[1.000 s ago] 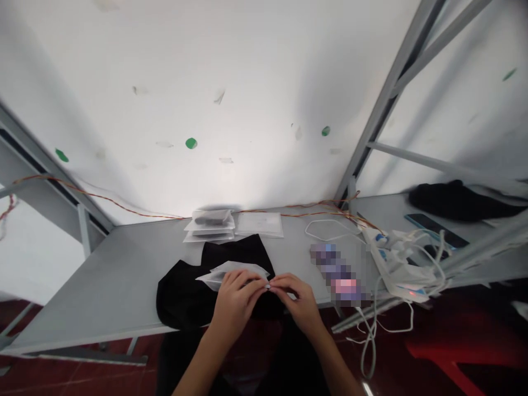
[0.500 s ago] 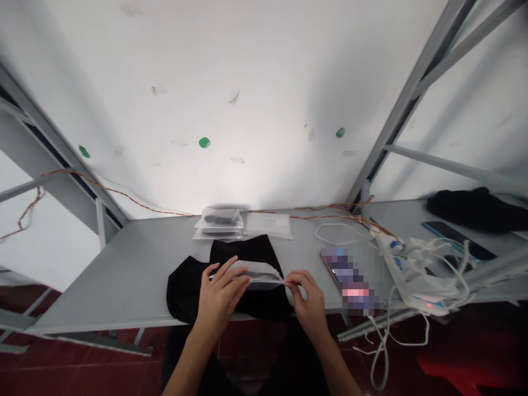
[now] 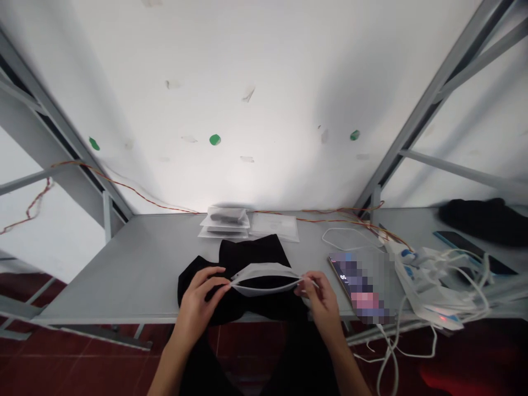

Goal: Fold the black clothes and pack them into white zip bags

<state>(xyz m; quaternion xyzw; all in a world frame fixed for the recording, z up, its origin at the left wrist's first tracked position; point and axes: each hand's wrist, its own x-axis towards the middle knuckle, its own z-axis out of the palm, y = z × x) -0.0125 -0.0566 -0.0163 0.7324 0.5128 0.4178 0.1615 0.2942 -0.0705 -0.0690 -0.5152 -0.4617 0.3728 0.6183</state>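
A translucent white zip bag (image 3: 264, 276) is stretched between my two hands above a black cloth (image 3: 247, 258) lying on the grey table (image 3: 144, 275). My left hand (image 3: 201, 297) pinches the bag's left end with closed fingers. The bag's right end is pinched by my right hand (image 3: 319, 297), fingers closed. The bag's mouth is parted in a thin arc between the two hands. Part of the black cloth hangs over the table's front edge.
A stack of filled white bags (image 3: 225, 221) and a flat bag (image 3: 275, 226) lie at the back of the table. A phone (image 3: 358, 283) lies right of my hands, then a power strip with white cables (image 3: 429, 275). Farther right lie a dark garment (image 3: 482, 220) and metal frame posts.
My hands were together at the bag's middle; they have moved apart to its two ends, pulling it out wide. The camera has shifted slightly.
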